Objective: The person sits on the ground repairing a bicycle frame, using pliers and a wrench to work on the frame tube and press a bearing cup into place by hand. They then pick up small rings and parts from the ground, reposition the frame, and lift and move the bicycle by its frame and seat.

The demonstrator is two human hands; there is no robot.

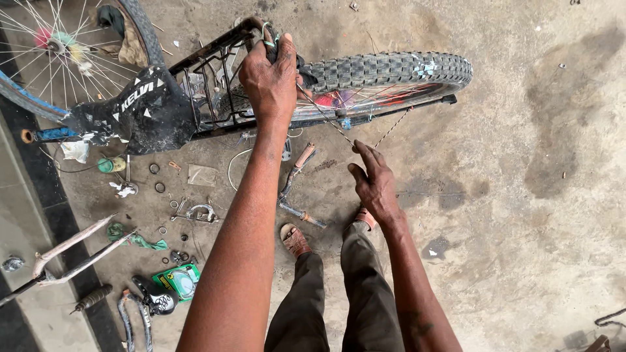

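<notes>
Far across the concrete floor (521, 195) lies a bicycle, its black saddle (140, 107) at the left and its knobby rear wheel (391, 72) reaching right, long axis running left to right. Over the black carrier rack (208, 85), the left hand (268, 81) is clenched around the rack's top bar. Nearer and rightward, the right hand (373, 186) pinches a thin spoke (326, 117) slanting up-left toward the wheel.
</notes>
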